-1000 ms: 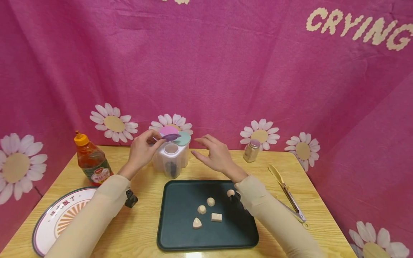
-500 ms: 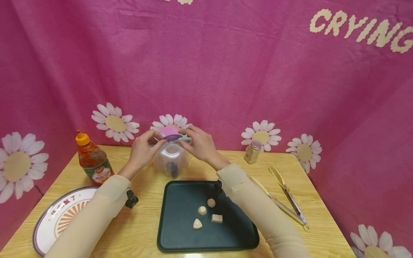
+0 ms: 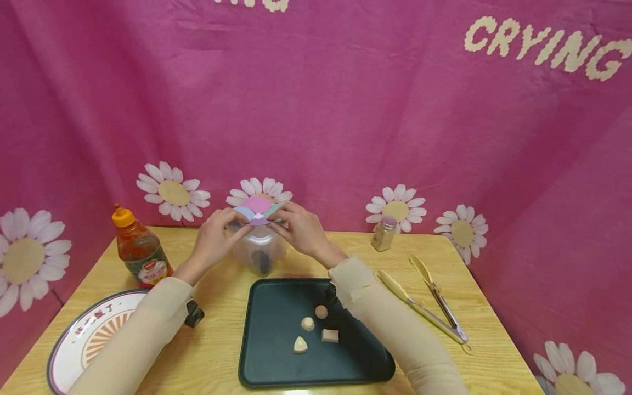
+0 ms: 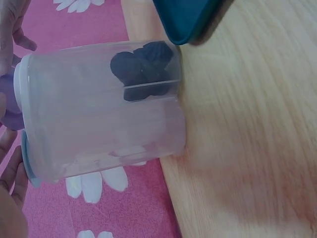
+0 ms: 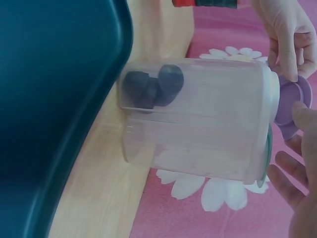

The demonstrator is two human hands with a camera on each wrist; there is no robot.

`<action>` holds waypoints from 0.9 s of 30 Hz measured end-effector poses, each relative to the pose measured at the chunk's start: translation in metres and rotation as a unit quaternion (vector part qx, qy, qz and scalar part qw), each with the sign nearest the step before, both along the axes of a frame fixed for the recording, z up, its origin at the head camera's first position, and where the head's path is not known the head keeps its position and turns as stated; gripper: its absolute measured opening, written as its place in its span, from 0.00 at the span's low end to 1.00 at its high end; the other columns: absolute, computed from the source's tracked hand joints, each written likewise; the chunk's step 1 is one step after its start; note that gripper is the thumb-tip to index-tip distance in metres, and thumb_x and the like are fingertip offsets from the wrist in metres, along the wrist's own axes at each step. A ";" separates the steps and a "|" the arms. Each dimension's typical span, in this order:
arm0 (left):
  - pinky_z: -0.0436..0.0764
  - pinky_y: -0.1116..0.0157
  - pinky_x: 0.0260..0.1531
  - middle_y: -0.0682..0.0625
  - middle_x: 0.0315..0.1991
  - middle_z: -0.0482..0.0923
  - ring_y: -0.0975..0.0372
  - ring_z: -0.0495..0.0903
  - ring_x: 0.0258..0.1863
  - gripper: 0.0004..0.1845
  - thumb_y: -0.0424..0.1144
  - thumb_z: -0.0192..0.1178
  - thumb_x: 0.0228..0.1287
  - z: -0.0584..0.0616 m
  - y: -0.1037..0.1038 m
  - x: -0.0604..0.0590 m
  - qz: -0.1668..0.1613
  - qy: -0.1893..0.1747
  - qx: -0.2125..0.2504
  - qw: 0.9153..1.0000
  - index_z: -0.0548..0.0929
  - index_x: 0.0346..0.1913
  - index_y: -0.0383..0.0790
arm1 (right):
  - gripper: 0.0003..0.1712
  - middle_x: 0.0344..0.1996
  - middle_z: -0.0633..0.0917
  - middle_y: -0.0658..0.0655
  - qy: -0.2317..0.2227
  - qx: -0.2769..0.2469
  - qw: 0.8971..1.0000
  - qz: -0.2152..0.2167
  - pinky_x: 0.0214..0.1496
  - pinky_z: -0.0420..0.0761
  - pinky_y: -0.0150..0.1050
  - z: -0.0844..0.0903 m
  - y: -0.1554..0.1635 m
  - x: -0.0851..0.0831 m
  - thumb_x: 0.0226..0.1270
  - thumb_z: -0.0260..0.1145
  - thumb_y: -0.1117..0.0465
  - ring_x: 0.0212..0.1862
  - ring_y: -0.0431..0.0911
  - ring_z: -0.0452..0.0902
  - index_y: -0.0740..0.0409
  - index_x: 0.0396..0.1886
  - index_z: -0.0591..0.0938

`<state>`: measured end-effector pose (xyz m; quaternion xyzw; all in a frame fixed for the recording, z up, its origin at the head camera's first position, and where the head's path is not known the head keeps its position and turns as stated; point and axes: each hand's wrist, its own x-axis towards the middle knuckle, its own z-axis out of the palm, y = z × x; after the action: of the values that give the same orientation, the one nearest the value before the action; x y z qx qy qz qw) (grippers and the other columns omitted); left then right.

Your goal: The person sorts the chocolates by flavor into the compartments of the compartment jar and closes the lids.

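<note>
Both hands meet at the top of the clear container (image 3: 259, 249), which stands on the surface (image 3: 222, 351) behind the tray (image 3: 276, 367). The left hand (image 3: 215, 237) and right hand (image 3: 298, 230) pinch the purple lid flap (image 3: 258, 220) between curled fingers. Uneven pressing could tip the light container or leave the flap unseated.

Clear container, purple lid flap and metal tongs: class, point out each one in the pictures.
Clear container (image 5: 198, 119), right wrist view, on its see-through side wall.
Purple lid flap (image 5: 293, 101), right wrist view, on its flat top.
Metal tongs (image 3: 428, 307), head view, midway along one arm.
</note>
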<state>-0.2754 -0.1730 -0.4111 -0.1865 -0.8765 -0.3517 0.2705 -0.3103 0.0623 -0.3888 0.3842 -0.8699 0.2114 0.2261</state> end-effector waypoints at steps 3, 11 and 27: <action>0.80 0.53 0.43 0.43 0.42 0.88 0.50 0.80 0.44 0.09 0.36 0.76 0.62 -0.005 -0.003 0.004 -0.009 0.011 -0.021 1.000 0.89 0.42 0.39 | 0.12 0.46 0.88 0.52 0.004 0.008 1.000 0.016 0.39 0.87 0.37 -0.006 0.000 0.002 0.72 0.73 0.52 0.40 0.42 0.85 0.51 0.48 0.92; 0.82 0.51 0.43 0.45 0.41 0.86 0.51 0.79 0.46 0.12 0.38 0.80 0.56 -0.012 -0.006 0.009 -0.026 0.051 -0.068 0.996 0.89 0.41 0.41 | 0.12 0.46 0.87 0.51 0.038 0.031 0.998 0.034 0.39 0.85 0.35 -0.018 0.002 0.006 0.69 0.75 0.50 0.46 0.43 0.81 0.48 0.48 0.92; 0.80 0.50 0.47 0.45 0.43 0.85 0.51 0.77 0.49 0.08 0.38 0.76 0.63 -0.019 -0.001 0.011 -0.024 0.055 -0.054 0.997 0.90 0.42 0.41 | 0.12 0.43 0.86 0.51 0.033 -0.007 0.999 0.029 0.35 0.83 0.35 -0.024 0.000 0.007 0.67 0.77 0.48 0.48 0.44 0.79 0.48 0.43 0.92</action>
<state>-0.2643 -0.1739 -0.4297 -0.2408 -0.8732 -0.2993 0.2998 -0.3037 0.0627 -0.4130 0.4142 -0.8489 0.2113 0.2512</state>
